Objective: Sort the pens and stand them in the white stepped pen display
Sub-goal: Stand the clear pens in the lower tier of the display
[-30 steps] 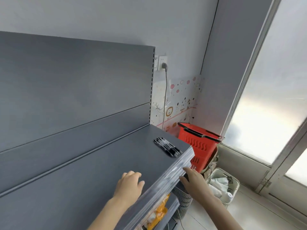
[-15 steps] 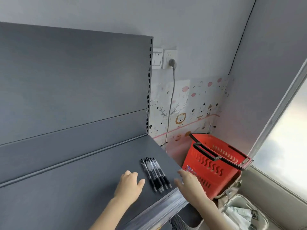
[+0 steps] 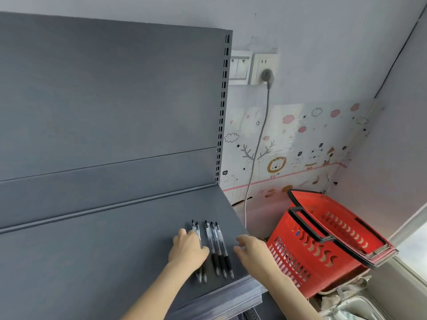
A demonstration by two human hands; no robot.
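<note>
Pens [image 3: 218,248] lie flat near the front edge of a grey shelf [image 3: 92,262].
Left hand [image 3: 188,249] rests with relaxed fingers over two pens. Three more lie between it and the right hand [image 3: 253,250], which hovers with fingers loosely spread. A red basket [image 3: 300,257] sits just past the shelf's end, near a hanging cord [image 3: 256,146].
</note>
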